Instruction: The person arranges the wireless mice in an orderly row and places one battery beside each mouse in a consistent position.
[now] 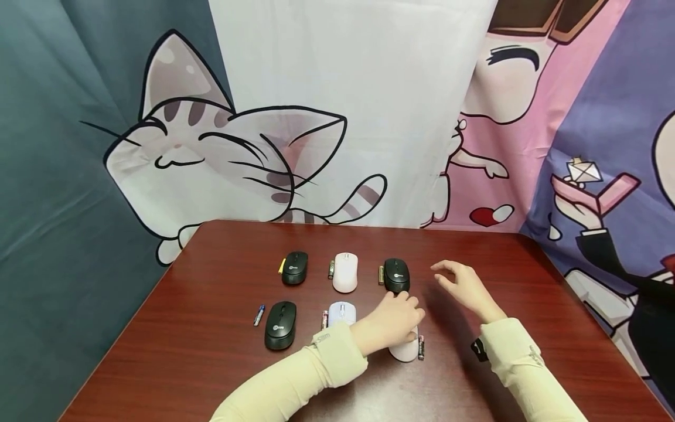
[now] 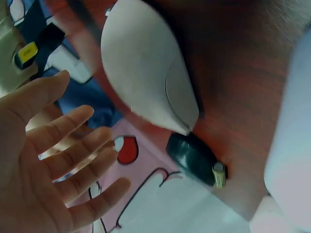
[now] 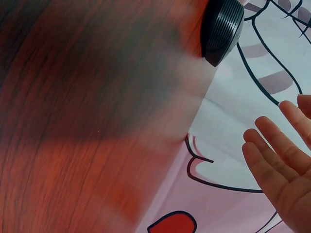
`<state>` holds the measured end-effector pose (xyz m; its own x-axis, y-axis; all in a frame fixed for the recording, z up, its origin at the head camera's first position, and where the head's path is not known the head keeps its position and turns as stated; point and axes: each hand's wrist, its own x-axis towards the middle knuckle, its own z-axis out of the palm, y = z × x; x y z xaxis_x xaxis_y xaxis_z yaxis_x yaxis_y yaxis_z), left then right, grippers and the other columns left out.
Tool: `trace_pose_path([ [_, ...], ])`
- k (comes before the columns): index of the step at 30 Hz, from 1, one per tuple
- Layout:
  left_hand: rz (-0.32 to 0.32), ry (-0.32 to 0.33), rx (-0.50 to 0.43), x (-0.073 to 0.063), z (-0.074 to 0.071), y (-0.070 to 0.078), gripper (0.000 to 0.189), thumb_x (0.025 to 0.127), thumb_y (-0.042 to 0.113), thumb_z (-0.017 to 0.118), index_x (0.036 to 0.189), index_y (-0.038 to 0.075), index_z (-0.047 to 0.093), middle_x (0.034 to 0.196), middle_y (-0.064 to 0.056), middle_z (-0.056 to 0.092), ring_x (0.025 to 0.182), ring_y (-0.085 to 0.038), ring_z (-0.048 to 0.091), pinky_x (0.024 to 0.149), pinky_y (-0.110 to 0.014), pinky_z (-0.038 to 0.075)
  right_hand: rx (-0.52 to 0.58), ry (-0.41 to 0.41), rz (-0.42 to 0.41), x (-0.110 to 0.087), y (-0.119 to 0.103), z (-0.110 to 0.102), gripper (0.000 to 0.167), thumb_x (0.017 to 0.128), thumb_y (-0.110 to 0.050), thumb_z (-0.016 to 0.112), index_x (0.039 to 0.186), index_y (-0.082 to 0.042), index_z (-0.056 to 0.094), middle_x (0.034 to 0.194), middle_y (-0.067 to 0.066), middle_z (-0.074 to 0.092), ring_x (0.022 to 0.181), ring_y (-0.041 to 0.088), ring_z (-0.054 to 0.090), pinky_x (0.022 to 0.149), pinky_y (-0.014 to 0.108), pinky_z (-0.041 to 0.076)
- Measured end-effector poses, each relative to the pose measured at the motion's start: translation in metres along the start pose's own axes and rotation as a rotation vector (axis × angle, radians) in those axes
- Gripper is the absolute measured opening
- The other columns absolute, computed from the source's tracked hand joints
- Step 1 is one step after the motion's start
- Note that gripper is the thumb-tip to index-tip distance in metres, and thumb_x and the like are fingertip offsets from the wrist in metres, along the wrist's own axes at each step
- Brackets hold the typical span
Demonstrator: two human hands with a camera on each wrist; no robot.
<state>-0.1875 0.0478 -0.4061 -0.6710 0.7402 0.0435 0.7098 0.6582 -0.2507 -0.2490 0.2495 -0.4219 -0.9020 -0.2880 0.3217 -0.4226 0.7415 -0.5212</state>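
Note:
My left hand (image 1: 389, 323) is over a white computer mouse (image 1: 405, 352) in the front row and hides most of it. In the left wrist view its fingers are spread and relaxed beside that mouse, holding nothing. A battery (image 1: 421, 347) lies along the right side of the white mouse. My right hand (image 1: 467, 291) hovers over the right part of the table, fingers loosely bent, with nothing in them. The nearest mouse to it is black (image 1: 396, 274), in the back row, with a battery (image 1: 381, 275) at its left side.
On the brown table (image 1: 221, 363) stand a lavender mouse (image 1: 341, 313) with a battery (image 1: 324, 320), a black mouse (image 1: 280, 326) with a blue battery (image 1: 259, 315), a white mouse (image 1: 345, 272) with a battery (image 1: 331, 269), and another black mouse (image 1: 295, 268) beside a yellow battery (image 1: 282, 266).

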Motion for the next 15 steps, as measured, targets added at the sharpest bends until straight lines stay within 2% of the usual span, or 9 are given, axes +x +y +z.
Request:
trace_pose_path([
  [8, 0.043, 0.038, 0.092, 0.013, 0.010, 0.015, 0.029, 0.080, 0.051, 0.067, 0.102, 0.033, 0.067, 0.102, 0.011, 0.060, 0.098, -0.009, 0.052, 0.077, -0.029, 0.043, -0.004, -0.030, 0.022, -0.003, 0.005, -0.004, 0.018, 0.088, -0.003, 0.060, 0.104, 0.002, 0.065, 0.104, 0.019, 0.067, 0.099, 0.035, 0.063, 0.086, 0.051, 0.048],
  [12, 0.086, -0.019, 0.077, 0.019, 0.011, 0.023, 0.028, 0.080, 0.055, 0.065, 0.100, 0.036, 0.067, 0.105, 0.013, 0.058, 0.100, -0.008, 0.050, 0.078, -0.028, 0.041, -0.001, -0.033, 0.032, -0.003, 0.008, -0.010, 0.017, 0.088, -0.003, 0.060, 0.104, 0.002, 0.065, 0.104, 0.020, 0.067, 0.099, 0.036, 0.063, 0.085, 0.052, 0.048],
  [15, 0.104, -0.088, 0.054, 0.021, 0.012, 0.028, 0.026, 0.080, 0.057, 0.064, 0.097, 0.037, 0.067, 0.108, 0.013, 0.056, 0.103, -0.008, 0.048, 0.079, -0.028, 0.040, -0.001, -0.035, 0.031, -0.004, 0.010, -0.011, 0.017, 0.088, -0.002, 0.061, 0.104, 0.002, 0.065, 0.103, 0.020, 0.067, 0.099, 0.037, 0.062, 0.085, 0.052, 0.048],
])
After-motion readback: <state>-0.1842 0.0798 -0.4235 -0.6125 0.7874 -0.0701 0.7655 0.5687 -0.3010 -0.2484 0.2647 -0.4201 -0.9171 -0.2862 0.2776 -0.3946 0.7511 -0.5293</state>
